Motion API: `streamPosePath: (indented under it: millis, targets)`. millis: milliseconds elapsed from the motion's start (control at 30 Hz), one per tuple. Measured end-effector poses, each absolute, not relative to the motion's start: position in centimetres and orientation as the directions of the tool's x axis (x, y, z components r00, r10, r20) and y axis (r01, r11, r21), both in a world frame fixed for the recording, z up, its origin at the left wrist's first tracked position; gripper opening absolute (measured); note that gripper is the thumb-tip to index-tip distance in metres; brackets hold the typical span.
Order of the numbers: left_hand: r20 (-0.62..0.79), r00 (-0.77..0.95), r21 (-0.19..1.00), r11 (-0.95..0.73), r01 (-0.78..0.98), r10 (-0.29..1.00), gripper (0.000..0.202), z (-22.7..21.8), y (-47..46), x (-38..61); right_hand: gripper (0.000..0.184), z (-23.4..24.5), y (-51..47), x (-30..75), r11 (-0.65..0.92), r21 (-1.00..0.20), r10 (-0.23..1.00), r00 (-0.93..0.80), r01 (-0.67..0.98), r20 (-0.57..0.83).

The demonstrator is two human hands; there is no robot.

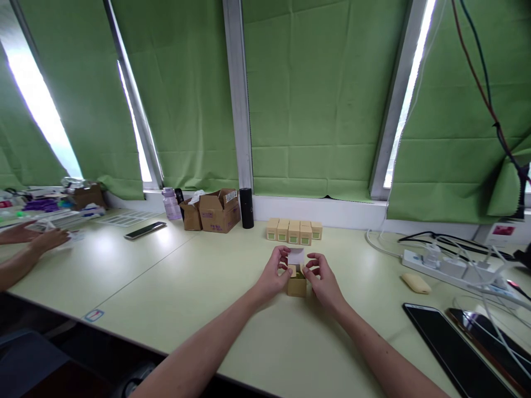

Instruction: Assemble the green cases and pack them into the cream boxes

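A small brown cardboard box stands on the table in front of me with its lid flap raised, showing a pale inner side. From the left, my left hand pinches the box's top edge and a side flap between thumb and fingers. On the opposite side my right hand has its thumb and bent fingers at the other flap. What lies inside the box is too small to make out. Just beyond my hands, several closed small boxes with green-and-white labels stand in a group.
A black cylinder and open cardboard cartons stand by the wall. At left lies a phone; farther left are a co-worker's hands. At right are a power strip, cables, a beige oval object and a dark tablet.
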State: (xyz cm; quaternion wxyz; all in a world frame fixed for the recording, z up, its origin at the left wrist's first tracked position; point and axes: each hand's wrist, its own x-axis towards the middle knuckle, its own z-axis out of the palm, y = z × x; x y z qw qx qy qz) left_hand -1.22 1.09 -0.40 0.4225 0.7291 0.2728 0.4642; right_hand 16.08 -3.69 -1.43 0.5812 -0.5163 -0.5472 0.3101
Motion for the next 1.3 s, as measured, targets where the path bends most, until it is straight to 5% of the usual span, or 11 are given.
streamPosePath:
  millis: [700,1300]
  targets:
    - [0.465,0.39,0.864,-0.503,-0.004,0.795,0.047,-0.5,1.1,-1.2,0.044,-1.9,-3.3,16.1,0.271,-0.927,0.924,0.198,0.258,0.326]
    - [0.521,0.404,0.803,-0.593,0.066,0.752,0.012,0.3,0.3,-1.5,0.033,-0.8,-4.2,16.1,0.322,-0.855,0.885,0.191,0.406,0.425]
